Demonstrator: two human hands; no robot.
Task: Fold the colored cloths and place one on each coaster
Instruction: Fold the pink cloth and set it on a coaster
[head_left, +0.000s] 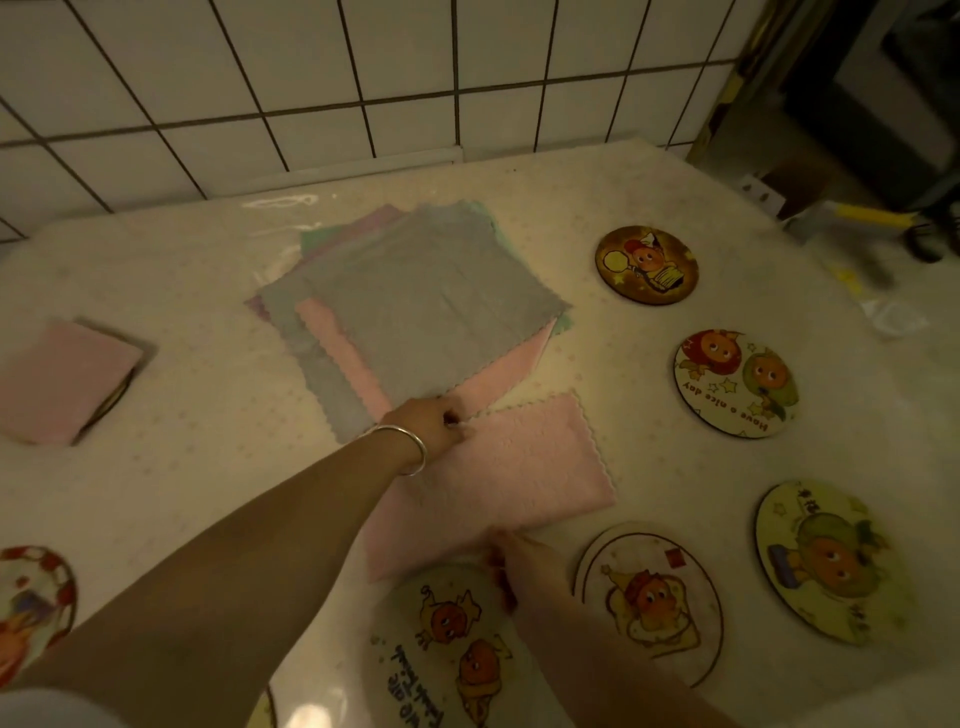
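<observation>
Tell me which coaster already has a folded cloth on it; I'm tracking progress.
The coaster at the far left, mostly hidden under a folded pink cloth. The other coasters in view lie bare, cartoon faces showing; another pink cloth is in both hands, mid-fold.

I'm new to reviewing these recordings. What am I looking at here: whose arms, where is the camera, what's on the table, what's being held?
There is no machine: a person wears a camera on the head, looking down at their own arms. The left hand, with a bracelet on the wrist, pinches the far edge of a pink cloth; the right hand grips its near edge. Behind lies a stack of unfolded cloths, grey on top. Round cartoon coasters lie on the table. At left, a folded pink cloth already covers a coaster.
</observation>
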